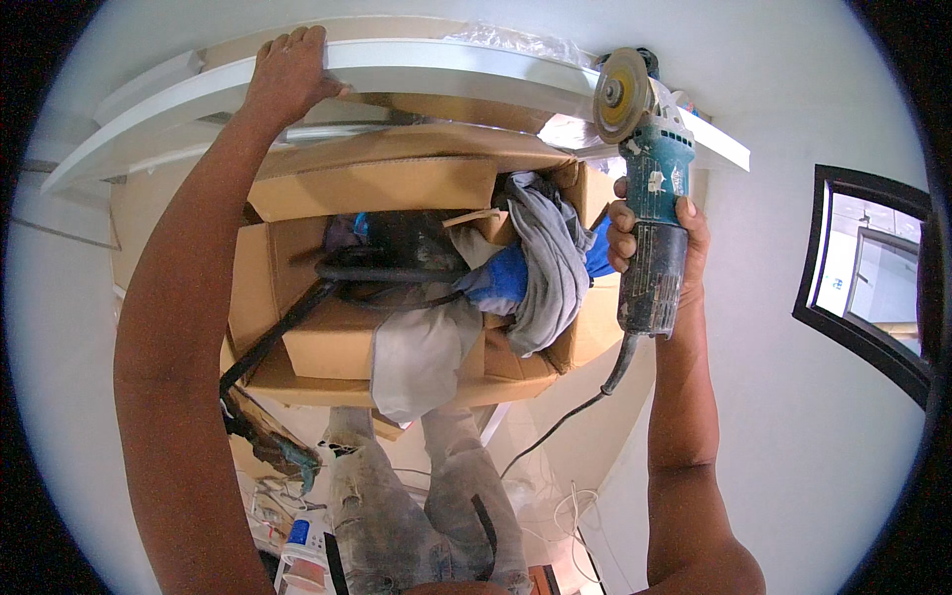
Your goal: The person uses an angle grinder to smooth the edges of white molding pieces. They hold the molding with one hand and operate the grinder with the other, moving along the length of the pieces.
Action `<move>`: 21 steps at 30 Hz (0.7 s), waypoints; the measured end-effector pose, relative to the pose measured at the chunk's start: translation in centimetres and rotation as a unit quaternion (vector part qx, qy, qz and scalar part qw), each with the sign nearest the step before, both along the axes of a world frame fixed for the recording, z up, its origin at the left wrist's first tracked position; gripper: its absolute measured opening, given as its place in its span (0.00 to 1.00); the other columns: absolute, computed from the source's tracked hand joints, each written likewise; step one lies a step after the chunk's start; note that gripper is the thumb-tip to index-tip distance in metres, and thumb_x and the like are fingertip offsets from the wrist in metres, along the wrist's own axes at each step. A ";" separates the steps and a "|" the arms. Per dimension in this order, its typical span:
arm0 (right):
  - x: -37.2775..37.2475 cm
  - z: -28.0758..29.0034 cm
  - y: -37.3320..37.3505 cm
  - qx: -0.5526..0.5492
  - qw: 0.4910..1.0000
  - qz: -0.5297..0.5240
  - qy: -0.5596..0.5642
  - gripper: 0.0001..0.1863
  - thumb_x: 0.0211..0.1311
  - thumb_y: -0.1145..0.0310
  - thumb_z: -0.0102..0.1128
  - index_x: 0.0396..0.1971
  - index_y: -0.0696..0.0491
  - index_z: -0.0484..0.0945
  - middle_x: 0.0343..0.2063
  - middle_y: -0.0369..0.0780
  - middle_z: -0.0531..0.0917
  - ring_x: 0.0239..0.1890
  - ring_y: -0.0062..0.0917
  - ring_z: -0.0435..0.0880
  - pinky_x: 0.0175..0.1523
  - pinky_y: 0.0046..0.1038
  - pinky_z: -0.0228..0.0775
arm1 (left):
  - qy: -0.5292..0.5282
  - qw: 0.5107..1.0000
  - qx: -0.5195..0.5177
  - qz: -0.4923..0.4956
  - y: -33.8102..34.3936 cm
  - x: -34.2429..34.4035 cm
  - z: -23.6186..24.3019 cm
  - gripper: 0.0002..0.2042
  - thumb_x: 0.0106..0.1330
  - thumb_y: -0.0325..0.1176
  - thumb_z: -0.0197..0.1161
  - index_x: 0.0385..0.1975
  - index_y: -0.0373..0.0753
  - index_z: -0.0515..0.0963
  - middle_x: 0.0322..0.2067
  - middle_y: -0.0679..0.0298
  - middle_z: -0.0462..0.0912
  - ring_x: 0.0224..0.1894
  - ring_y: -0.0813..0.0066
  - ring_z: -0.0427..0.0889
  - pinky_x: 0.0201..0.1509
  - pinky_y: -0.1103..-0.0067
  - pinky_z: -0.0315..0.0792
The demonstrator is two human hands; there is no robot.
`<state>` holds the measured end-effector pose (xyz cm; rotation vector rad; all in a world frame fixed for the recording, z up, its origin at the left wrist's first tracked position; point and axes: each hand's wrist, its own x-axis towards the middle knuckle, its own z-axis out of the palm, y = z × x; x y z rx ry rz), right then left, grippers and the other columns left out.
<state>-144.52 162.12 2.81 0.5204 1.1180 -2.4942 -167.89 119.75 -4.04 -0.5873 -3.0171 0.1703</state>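
My left hand [290, 77] grips a long white strip [446, 69] across the top of the view, fingers curled over its upper edge. My right hand [694, 228] is wrapped round the body of a teal and black angle grinder [654, 169], held upright with its cord trailing downward. The grinder's yellowish disc [620, 94] overlaps the right part of the strip in view; I cannot tell whether they touch. Below is an open cardboard box [377, 178] holding grey cloths [545, 258], blue fabric [496, 283] and a black tube-like handle [387, 273].
A dark-framed window-like opening [808, 248] is in the white wall [754, 446] at right. My legs in dusty jeans [397, 496] show below the box, among loose cables [575, 516], brown scraps [268, 436] and a white container with a blue label [307, 545]. Clear plastic wrap [516, 38] lies behind the strip.
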 end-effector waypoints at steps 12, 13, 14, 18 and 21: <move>0.1 0.1 0.0 0.027 1.000 -0.001 0.006 0.44 0.60 0.39 0.67 0.61 0.63 0.69 0.35 0.42 0.79 0.29 0.27 0.82 0.30 0.30 0.76 | 0.023 1.000 0.007 -0.019 -0.4 0.0 -0.6 0.38 0.55 0.54 0.80 0.58 0.34 0.70 0.54 0.48 0.79 0.60 0.46 0.78 0.68 0.53 0.68; 0.1 0.1 -0.1 0.025 1.000 -0.003 0.004 0.44 0.60 0.39 0.67 0.61 0.63 0.69 0.35 0.42 0.79 0.29 0.27 0.82 0.30 0.29 0.76 | 0.030 0.999 0.009 -0.023 -0.5 0.1 -0.5 0.38 0.55 0.53 0.80 0.57 0.34 0.70 0.54 0.48 0.79 0.60 0.46 0.78 0.68 0.53 0.68; 0.1 0.1 -0.1 0.023 1.000 -0.006 0.002 0.44 0.60 0.39 0.67 0.61 0.63 0.69 0.35 0.42 0.79 0.28 0.27 0.82 0.29 0.29 0.77 | 0.019 1.000 0.005 -0.017 -0.4 0.1 -0.5 0.38 0.55 0.53 0.80 0.57 0.34 0.70 0.54 0.48 0.79 0.60 0.46 0.79 0.68 0.53 0.68; 0.4 0.3 -0.4 0.031 0.999 -0.013 0.006 0.45 0.59 0.39 0.67 0.61 0.64 0.69 0.34 0.42 0.79 0.27 0.26 0.82 0.27 0.29 0.77 | 0.006 1.000 -0.004 -0.008 -0.3 0.1 -0.3 0.37 0.56 0.52 0.80 0.56 0.34 0.71 0.53 0.47 0.80 0.60 0.46 0.79 0.67 0.53 0.68; 1.5 1.0 0.1 0.046 0.999 -0.024 0.013 0.45 0.59 0.39 0.68 0.60 0.65 0.69 0.34 0.43 0.79 0.26 0.26 0.82 0.25 0.28 0.78 | -0.002 1.000 0.006 -0.005 -0.4 0.0 -0.3 0.36 0.56 0.51 0.80 0.56 0.33 0.71 0.53 0.47 0.80 0.59 0.46 0.79 0.67 0.53 0.68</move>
